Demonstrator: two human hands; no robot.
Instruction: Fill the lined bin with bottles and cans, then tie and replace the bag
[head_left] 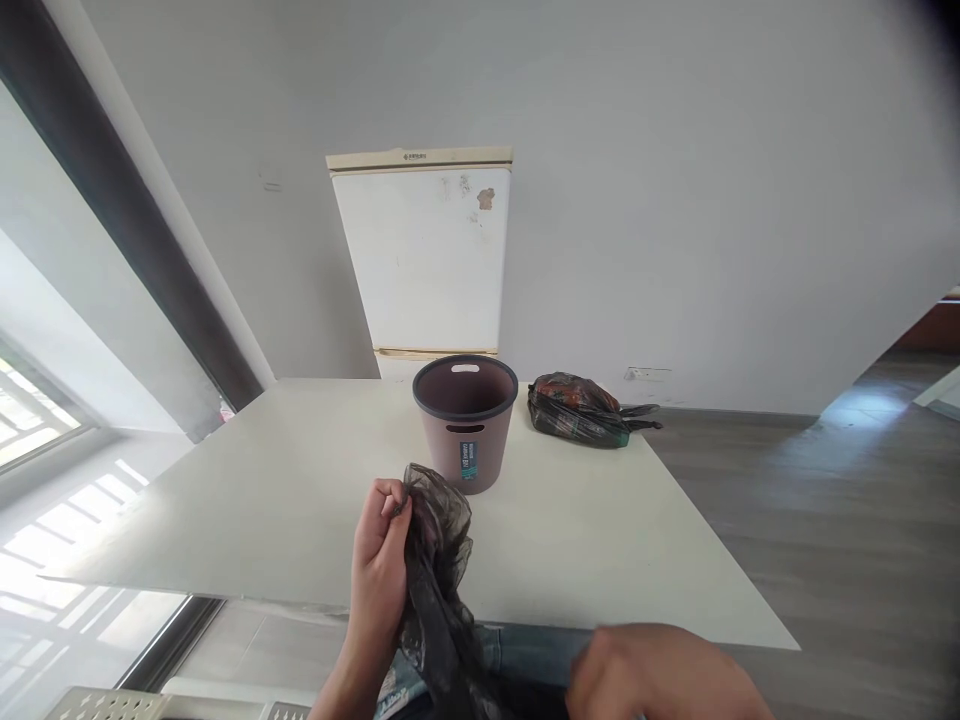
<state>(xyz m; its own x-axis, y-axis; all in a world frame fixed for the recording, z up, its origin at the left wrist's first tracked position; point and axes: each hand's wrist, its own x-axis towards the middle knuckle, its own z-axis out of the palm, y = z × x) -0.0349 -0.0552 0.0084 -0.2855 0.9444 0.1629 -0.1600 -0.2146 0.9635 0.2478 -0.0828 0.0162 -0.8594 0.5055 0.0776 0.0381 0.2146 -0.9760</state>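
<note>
My left hand [382, 545] is closed in a pinch on the edge of a thin black plastic garbage bag [439, 580]. The bag hangs crumpled from these fingers and runs down toward my lap. Low in the view, my right hand [611, 675], slightly blurred, is curled into a fist at the other end of the bag; its fingertips are hidden. Just beyond my left hand stands an upright mauve trash bin [442, 445] with a dark rim, cut-out handles and a blue label. Its visible inside wall has no liner over it.
A tied black bag of stuff [577, 410] lies on the white table [615, 540], right of the bin. Behind the table stands a white refrigerator [427, 260] against the grey wall. A perforated beige plastic item [105, 703] is at the lower left. Windows are on the left.
</note>
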